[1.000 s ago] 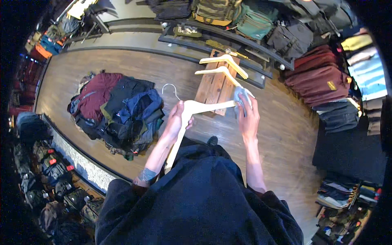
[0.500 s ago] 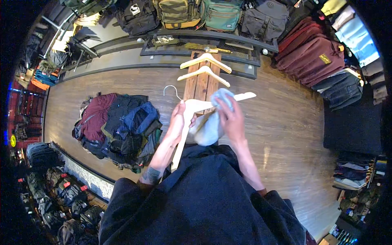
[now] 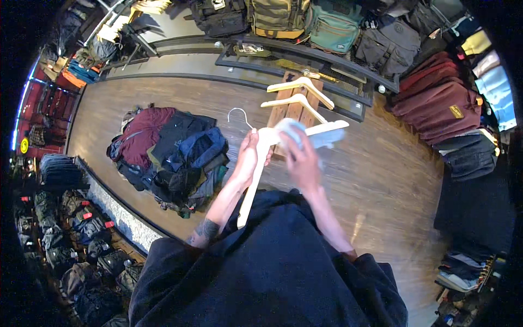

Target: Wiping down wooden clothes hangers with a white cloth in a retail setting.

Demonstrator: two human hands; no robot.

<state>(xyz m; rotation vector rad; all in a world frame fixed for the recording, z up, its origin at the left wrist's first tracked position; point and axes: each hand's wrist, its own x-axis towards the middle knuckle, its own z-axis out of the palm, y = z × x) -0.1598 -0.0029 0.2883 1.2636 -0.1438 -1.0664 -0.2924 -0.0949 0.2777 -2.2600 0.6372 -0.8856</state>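
Observation:
My left hand (image 3: pixel 250 158) is closed round the middle of a pale wooden clothes hanger (image 3: pixel 251 199), just under its metal hook. One arm of the hanger slants down toward my chest; the other points right. A light blue cloth (image 3: pixel 326 139), blurred by motion, is gripped in my right hand (image 3: pixel 303 166) and lies against the right-hand arm of the hanger. Beyond my hands, two similar hangers, a farther hanger (image 3: pixel 289 85) and a nearer hanger (image 3: pixel 280 102), rest on a slatted brown wooden stand (image 3: pixel 283 113).
A heap of dark and maroon clothes (image 3: pixel 169 152) covers part of the wooden floor (image 3: pixel 376 180) to the left. Backpacks (image 3: pixel 335 27) line a shelf at the back. Maroon garments (image 3: pixel 436 111) hang at right. More bags (image 3: pixel 87 229) stand at lower left.
The cloth in my right hand has shifted along the hanger's right arm, its loose part swinging from below to the right. My left hand keeps its grip. The view has turned slightly left.

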